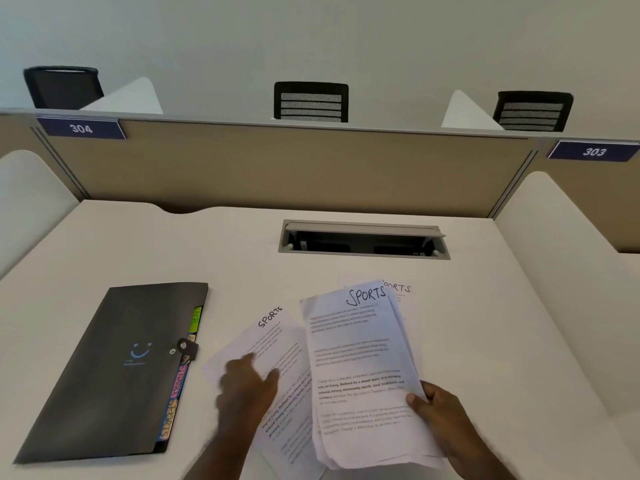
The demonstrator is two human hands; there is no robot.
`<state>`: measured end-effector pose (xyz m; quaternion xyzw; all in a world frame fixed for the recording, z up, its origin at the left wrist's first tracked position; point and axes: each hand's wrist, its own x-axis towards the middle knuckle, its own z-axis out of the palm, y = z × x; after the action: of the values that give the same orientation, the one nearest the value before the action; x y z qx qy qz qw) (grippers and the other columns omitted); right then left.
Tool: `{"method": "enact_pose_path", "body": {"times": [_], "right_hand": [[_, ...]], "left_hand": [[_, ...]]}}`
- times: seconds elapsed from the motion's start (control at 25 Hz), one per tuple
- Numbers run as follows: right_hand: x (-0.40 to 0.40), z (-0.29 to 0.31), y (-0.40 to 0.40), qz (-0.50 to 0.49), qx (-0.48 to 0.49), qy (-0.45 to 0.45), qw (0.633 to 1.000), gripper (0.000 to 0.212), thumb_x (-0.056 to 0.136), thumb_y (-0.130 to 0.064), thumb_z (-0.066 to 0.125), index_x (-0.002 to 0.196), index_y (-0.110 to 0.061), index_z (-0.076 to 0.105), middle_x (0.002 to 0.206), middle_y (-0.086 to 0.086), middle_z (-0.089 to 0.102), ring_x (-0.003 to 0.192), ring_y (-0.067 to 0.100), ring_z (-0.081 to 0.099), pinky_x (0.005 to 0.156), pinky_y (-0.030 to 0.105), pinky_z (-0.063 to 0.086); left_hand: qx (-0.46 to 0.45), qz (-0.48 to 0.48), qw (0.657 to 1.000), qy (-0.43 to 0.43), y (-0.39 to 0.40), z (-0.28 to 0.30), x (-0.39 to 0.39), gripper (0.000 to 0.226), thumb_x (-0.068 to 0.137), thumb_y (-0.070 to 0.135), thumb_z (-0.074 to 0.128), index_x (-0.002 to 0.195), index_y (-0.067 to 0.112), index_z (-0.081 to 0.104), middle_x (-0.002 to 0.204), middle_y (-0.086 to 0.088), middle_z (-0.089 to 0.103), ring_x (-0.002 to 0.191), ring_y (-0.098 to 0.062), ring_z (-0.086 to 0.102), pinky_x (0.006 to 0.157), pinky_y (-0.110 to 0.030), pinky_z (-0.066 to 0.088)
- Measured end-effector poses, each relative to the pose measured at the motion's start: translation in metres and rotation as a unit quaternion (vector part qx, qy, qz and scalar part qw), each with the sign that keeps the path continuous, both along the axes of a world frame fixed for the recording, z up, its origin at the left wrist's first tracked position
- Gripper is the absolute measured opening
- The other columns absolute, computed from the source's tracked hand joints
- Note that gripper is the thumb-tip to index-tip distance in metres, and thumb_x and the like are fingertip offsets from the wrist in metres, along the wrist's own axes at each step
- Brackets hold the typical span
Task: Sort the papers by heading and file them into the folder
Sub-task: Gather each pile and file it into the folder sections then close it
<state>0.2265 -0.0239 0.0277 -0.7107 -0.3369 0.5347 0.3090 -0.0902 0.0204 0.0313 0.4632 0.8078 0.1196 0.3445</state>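
Landmark: the dark folder (114,368), lying closed on the white desk (242,251), snap strap fastened at its right edge, coloured index tabs (173,400) protruding along that edge; one tab reads SPORTS.

Right of the folder, the right hand (440,410) grips a stack of papers (363,375), thumb on top at the stack's lower right edge, fingers underneath. The top sheet is headed SPORTS in handwriting. The stack is raised off the desk at its near end.

Between the folder and that stack lies a single sheet (273,344), also headed SPORTS, tilted clockwise. The left hand (247,382) is over this sheet's lower half; it is motion-blurred, so whether its fingers press the sheet or merely hover cannot be told.

Farther from the folder, behind the held stack, another sheet (403,292) headed SPORTS lies flat on the desk, mostly covered.

Beyond the papers, an open cable tray (363,239) is set into the desk.
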Motion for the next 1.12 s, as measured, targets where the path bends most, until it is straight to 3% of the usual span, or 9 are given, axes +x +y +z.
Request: {"method": "enact_pose_path", "body": {"times": [0.08,0.16,0.44,0.6,0.72,0.84,0.92,1.0,1.12], "right_hand": [[0.004,-0.002,0.0,-0.018,0.007,-0.002,1.0,0.02,0.088,-0.005,0.063,0.102,-0.015,0.073,0.091,0.002,0.077,0.088,0.028,0.072,0.087,0.048,0.056],[0.004,-0.004,0.0,-0.023,0.015,0.002,1.0,0.019,0.088,-0.004,0.063,0.098,-0.016,0.073,0.091,0.003,0.077,0.09,0.031,0.072,0.088,0.048,0.055],[-0.001,-0.012,0.0,-0.017,0.025,0.002,1.0,0.021,0.087,-0.002,0.063,0.092,-0.019,0.073,0.087,0.001,0.077,0.087,0.029,0.072,0.082,0.042,0.056],[-0.004,-0.017,-0.003,-0.001,0.019,0.003,1.0,0.02,0.087,-0.003,0.064,0.098,-0.016,0.074,0.087,-0.001,0.077,0.086,0.025,0.073,0.08,0.038,0.057],[-0.011,-0.018,-0.007,0.012,0.016,-0.002,1.0,0.02,0.088,-0.006,0.064,0.096,-0.021,0.073,0.089,-0.002,0.077,0.083,0.018,0.073,0.075,0.03,0.056],[-0.021,-0.017,-0.009,0.028,0.022,-0.003,0.999,0.021,0.089,-0.005,0.063,0.093,-0.023,0.072,0.085,-0.01,0.077,0.076,0.006,0.072,0.066,0.018,0.053],[-0.03,-0.019,-0.008,0.05,0.024,-0.006,0.998,0.022,0.089,-0.005,0.062,0.093,-0.025,0.072,0.084,-0.014,0.076,0.076,0.003,0.071,0.064,0.014,0.051],[-0.037,-0.022,-0.007,0.076,0.027,-0.018,0.997,0.023,0.089,-0.007,0.062,0.093,-0.029,0.071,0.085,-0.015,0.076,0.082,0.005,0.071,0.067,0.014,0.052],[-0.046,-0.025,-0.003,0.107,0.019,-0.025,0.994,0.024,0.089,-0.01,0.062,0.094,-0.032,0.07,0.084,-0.02,0.075,0.084,0.004,0.071,0.068,0.013,0.05]], "left_hand": [[-0.052,0.031,0.992,0.114,-0.011,-0.014,-0.023,0.11,0.067,0.07,0.07,0.149,0.015,0.021,0.145,-0.012,0.031,0.132,-0.032,0.037,0.101,-0.055,0.04],[-0.091,0.028,0.988,0.125,-0.02,-0.026,-0.038,0.129,0.055,0.078,0.071,0.149,0.014,0.011,0.144,-0.013,0.027,0.134,-0.034,0.033,0.101,-0.056,0.04],[-0.093,-0.047,0.984,0.142,-0.017,-0.031,-0.035,0.104,0.069,0.066,0.071,0.152,0.027,0.021,0.135,-0.008,0.039,0.129,-0.029,0.04,0.1,-0.047,0.043],[-0.027,-0.036,0.999,0.024,-0.019,-0.034,-0.028,0.073,0.079,0.039,0.069,0.143,0.032,0.035,0.122,0.0,0.057,0.113,-0.025,0.057,0.093,-0.047,0.052],[0.023,0.019,0.994,-0.102,-0.016,-0.032,-0.021,0.076,0.086,0.019,0.066,0.147,0.036,0.025,0.131,-0.009,0.06,0.111,-0.03,0.064,0.092,-0.049,0.055],[0.055,0.062,0.967,-0.243,-0.011,-0.022,-0.012,0.077,0.092,0.006,0.061,0.147,0.043,0.021,0.125,-0.009,0.06,0.102,-0.026,0.068,0.074,-0.041,0.062],[0.046,0.08,0.945,-0.314,-0.011,-0.015,-0.007,0.063,0.097,0.004,0.054,0.144,0.038,0.03,0.115,-0.003,0.065,0.094,-0.023,0.07,0.065,-0.036,0.062],[0.031,0.107,0.92,-0.375,-0.01,-0.013,-0.005,0.052,0.101,0.015,0.05,0.145,0.036,0.03,0.118,-0.004,0.066,0.098,-0.027,0.069,0.069,-0.042,0.06],[0.004,0.127,0.887,-0.443,-0.011,-0.017,-0.007,0.068,0.097,0.024,0.058,0.15,0.037,0.018,0.126,-0.005,0.065,0.105,-0.033,0.068,0.076,-0.048,0.059]]}}
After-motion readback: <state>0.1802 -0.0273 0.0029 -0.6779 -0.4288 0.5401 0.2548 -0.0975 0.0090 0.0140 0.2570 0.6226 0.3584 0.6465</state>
